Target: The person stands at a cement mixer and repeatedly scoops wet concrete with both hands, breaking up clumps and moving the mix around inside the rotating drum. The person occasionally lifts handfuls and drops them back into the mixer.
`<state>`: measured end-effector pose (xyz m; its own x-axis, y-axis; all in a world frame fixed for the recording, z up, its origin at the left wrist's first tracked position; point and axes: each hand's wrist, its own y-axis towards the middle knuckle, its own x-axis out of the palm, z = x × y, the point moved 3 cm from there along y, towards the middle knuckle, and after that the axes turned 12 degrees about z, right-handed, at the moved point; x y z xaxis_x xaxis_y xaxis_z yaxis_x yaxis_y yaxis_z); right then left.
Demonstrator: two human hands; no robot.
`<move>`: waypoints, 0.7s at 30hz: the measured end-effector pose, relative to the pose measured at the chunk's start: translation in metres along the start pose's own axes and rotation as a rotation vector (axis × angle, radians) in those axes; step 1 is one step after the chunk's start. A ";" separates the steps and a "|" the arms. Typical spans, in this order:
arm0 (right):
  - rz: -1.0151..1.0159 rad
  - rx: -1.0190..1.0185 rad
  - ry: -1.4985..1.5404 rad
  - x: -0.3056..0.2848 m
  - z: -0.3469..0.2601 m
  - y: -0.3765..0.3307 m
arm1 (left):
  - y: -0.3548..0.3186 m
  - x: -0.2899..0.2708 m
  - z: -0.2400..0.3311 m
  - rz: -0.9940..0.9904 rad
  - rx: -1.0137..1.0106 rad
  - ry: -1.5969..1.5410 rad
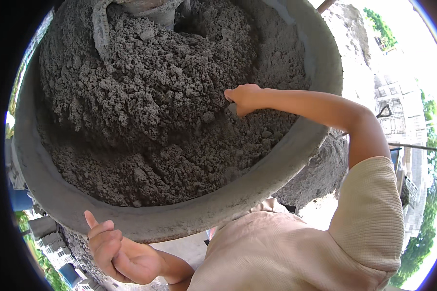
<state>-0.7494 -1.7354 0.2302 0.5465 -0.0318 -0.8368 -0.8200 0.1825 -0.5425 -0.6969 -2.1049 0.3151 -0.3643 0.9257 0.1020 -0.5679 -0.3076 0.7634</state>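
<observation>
Cement mix [145, 87], grey and crumbly, lies heaped in the round mixer pan [155, 223]. It looks damp but uneven, so blending seems partly done, with clumps left unbroken. The right hand [247, 99] reaches over it, fingers bunched, any pinch unclear; the left hand [126, 252] curls loosely, apparently empty, beside the pan.

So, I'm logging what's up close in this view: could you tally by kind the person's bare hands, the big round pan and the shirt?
Bare hands: 2 (left hand; right hand, at the grey mix)
Round pan: 1, grey
Shirt: 1, pale beige
Total: 4
</observation>
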 end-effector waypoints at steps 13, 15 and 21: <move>-0.433 -0.561 0.443 0.005 -0.045 -0.120 | 0.020 0.005 0.012 0.074 -0.024 0.006; -0.522 -0.520 0.425 -0.013 -0.046 -0.121 | 0.025 0.003 0.012 0.080 -0.034 0.011; -0.424 -0.586 0.467 -0.039 -0.058 -0.140 | 0.039 -0.003 0.006 0.112 -0.063 0.064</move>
<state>-0.6653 -1.8167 0.3347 0.8059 -0.4074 -0.4296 -0.5883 -0.4690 -0.6587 -0.7139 -2.1187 0.3485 -0.4732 0.8694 0.1422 -0.5657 -0.4236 0.7075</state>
